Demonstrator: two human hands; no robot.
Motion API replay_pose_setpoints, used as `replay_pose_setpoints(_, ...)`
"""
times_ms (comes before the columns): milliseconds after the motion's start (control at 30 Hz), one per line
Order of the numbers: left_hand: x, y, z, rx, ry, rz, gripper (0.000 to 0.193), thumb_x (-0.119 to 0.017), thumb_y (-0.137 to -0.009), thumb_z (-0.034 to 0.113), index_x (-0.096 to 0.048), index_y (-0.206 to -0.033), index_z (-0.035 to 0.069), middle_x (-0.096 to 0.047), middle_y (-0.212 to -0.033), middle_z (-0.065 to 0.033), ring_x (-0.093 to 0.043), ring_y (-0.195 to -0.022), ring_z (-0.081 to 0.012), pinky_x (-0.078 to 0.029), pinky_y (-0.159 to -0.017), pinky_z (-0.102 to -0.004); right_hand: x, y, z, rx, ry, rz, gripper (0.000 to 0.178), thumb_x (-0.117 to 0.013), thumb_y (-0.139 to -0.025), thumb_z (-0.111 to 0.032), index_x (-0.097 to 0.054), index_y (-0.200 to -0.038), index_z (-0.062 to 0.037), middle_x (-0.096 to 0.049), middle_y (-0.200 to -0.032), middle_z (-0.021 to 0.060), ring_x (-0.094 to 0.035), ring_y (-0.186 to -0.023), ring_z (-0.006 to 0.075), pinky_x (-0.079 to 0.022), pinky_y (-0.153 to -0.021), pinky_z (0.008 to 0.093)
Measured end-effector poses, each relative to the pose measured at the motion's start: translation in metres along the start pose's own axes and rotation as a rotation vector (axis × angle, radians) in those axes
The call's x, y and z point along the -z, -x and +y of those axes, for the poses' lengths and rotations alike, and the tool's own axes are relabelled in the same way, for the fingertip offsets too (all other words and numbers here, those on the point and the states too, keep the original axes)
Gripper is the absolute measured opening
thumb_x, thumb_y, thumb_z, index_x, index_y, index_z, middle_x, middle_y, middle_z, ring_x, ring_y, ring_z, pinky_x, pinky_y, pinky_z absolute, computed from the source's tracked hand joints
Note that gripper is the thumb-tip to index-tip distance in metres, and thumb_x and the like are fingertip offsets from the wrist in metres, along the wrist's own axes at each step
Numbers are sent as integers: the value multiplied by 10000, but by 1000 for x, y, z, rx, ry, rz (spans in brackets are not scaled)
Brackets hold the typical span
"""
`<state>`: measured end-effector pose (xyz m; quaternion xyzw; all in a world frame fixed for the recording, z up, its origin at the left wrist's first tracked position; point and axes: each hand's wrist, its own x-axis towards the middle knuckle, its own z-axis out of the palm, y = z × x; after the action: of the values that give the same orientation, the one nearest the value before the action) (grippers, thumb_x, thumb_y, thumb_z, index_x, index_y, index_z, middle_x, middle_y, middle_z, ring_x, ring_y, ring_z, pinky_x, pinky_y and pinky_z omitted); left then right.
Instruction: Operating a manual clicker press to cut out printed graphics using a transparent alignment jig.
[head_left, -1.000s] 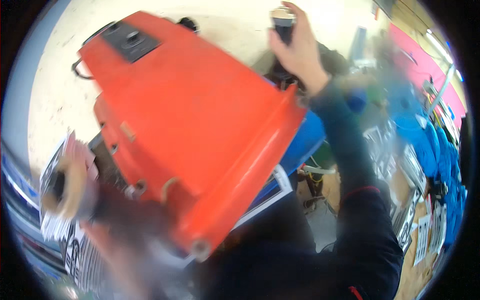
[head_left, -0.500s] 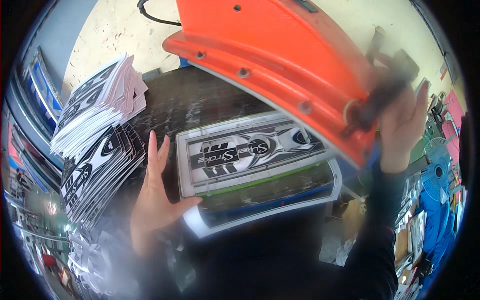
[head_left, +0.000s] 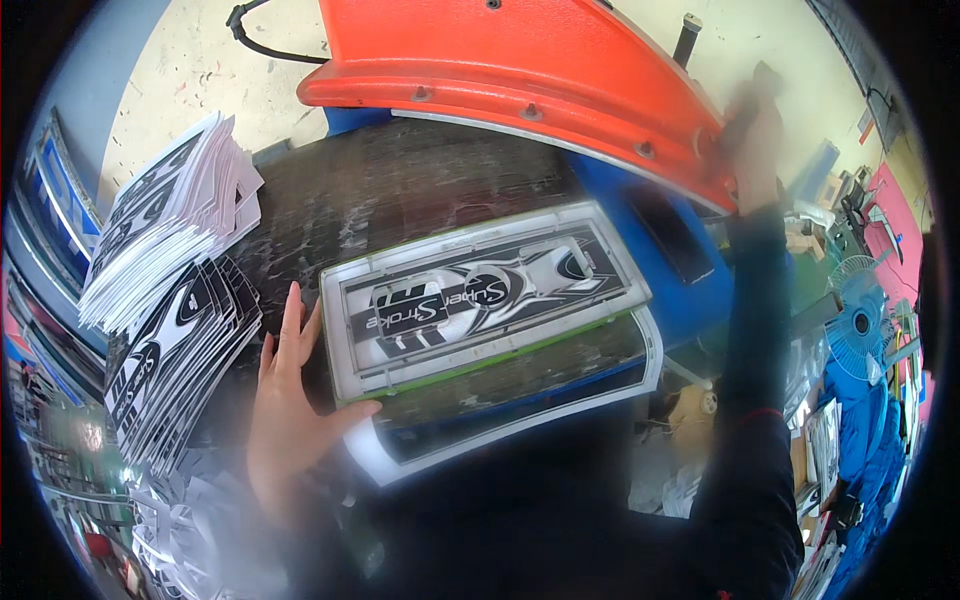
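Note:
My left hand (head_left: 290, 420) has its fingers spread beside the left end of a rectangular cutting die (head_left: 335, 330), a pale frame with a green lower edge. Its thumb rests at the corner of a white-bordered sheet (head_left: 375, 455) sticking out below the die. Through the die a black-and-white printed graphic (head_left: 500, 290) shows. At the upper right, my right hand (head_left: 758, 160), blurred, is closed round a black handle (head_left: 745, 110) at the end of the orange press arm (head_left: 480, 85). That arm stands beyond the die, uncovering it.
Die and sheet lie on a dark, scuffed cutting board (head_left: 400, 190). A stack of printed sheets (head_left: 180, 210) and fanned black-and-white pieces (head_left: 185, 350) stand at left. Right of the die is a blue surface (head_left: 650, 235) with a dark flat object. A blue fan (head_left: 858, 318) is at far right.
The orange press arm has swung away toward the far side, my right hand moving with its handle. More of the board and the blue surface shows. My left hand stays beside the die.

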<state>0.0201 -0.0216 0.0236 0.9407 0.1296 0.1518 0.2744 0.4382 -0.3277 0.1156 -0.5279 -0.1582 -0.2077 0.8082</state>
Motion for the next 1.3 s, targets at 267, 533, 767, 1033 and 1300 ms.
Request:
replay_pose_setpoints(267,2,0,-3,14,32,-19,1162,-836,-594,296,-162,-1506,42,-453,-1423,-204,-312,-1404,-335,-120,-1137,-516,24,-28,30,277,301,-1,358,-666,-888,-342,-587,-959,0,-586,-723,45,-562,-607,128,-462,-555,253)
replay_pose_setpoints(533,10,4,-1,28,4,-105,1104,-817,-658,192,-133,-1523,131,-313,-1529,-129,-282,-1420,-304,-98,-1128,-581,-11,176,-10,596,884,-878,433,-704,-780,-211,-616,-1163,-30,-559,-1263,169,-496,-1231,333,-366,-1038,419)
replay_pose_setpoints(767,7,3,-4,20,-1,-57,1162,-795,-561,167,-143,-1521,115,-458,-1426,-194,-368,-1381,-313,-80,-1137,-545,-22,206,-9,640,844,-1257,643,-853,-568,-411,-615,-1004,-3,-614,-1054,130,-588,-963,328,-456,-843,411)
replay_pose_setpoints(1033,7,3,-3,33,42,-35,1174,-791,-557,161,-127,-1524,120,-473,-1412,-192,-391,-1366,-314,-86,-1137,-543,-20,206,-5,635,827,-1234,622,-816,-620,-467,-614,-996,-15,-652,-964,128,-639,-905,323,-424,-1002,497)
replay_pose_setpoints(1300,12,1,1,-18,-18,-64,1049,-800,-650,221,-207,-1509,122,-308,-1520,-143,-291,-1406,-332,-144,-1122,-599,-15,206,-2,512,745,-1161,587,-804,-666,-402,-574,-1017,8,-626,-956,163,-618,-899,348,-461,-912,413)
